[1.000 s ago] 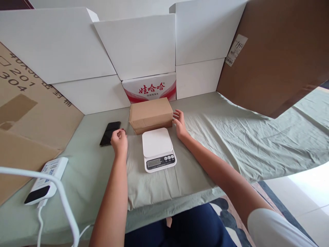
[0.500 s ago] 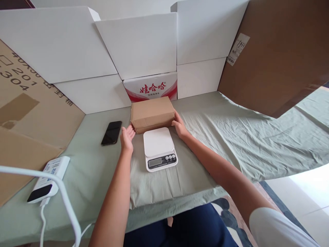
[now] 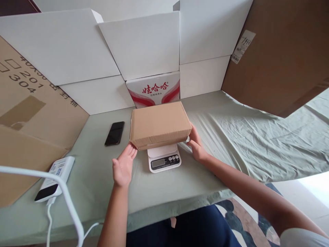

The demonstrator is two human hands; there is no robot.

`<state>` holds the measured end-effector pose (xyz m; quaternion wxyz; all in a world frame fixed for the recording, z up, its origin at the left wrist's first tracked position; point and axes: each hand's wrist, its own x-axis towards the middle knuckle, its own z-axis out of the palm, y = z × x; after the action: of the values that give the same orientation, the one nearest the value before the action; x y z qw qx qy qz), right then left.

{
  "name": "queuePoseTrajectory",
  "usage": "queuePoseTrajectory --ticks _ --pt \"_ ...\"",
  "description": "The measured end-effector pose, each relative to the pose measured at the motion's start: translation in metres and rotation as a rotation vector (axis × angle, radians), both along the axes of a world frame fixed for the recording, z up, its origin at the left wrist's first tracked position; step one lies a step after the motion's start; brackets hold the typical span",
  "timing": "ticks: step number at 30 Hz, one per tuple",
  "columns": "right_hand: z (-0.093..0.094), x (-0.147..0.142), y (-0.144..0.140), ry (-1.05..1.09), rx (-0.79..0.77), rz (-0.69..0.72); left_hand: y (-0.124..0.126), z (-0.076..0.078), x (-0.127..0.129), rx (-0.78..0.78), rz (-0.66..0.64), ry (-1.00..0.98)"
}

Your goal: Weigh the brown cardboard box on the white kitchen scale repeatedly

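A brown cardboard box (image 3: 160, 125) is held between my two hands, over the back of a white digital kitchen scale (image 3: 165, 161). The fingers of my left hand (image 3: 124, 164) reach under the box's near left corner, palm up and thumb apart. At its right end, my right hand (image 3: 196, 144) grips the side, with some fingers hidden behind it. Most of the weighing plate is covered by the box; the display and buttons show in front. Whether the box touches the plate I cannot tell.
A black phone (image 3: 114, 133) lies left of the box. Further left are a white power bank (image 3: 55, 178) and a white cable (image 3: 68, 199). White boxes (image 3: 141, 48) and large brown cardboard boxes (image 3: 277, 58) wall the back and sides of the cloth-covered table (image 3: 169, 192).
Both hands have brought the cardboard box nearer and raised it from behind the scale to over its plate. The view has shifted slightly.
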<state>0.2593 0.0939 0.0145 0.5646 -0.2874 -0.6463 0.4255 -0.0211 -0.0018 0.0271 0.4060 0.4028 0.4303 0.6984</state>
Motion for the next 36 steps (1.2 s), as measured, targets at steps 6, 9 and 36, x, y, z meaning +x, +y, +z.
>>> queuePoseTrajectory --ticks 6,9,36 --pt "0.004 -0.003 -0.008 -0.034 -0.047 0.038 -0.014 -0.008 -0.003 -0.018 0.072 -0.016" --pt "0.005 -0.004 -0.011 -0.029 -0.036 0.039 -0.015 -0.01 -0.004 -0.012 0.121 -0.006" --pt "0.0 0.014 0.02 0.132 -0.051 -0.387 -0.016 -0.01 -0.009 0.15 0.348 0.106"
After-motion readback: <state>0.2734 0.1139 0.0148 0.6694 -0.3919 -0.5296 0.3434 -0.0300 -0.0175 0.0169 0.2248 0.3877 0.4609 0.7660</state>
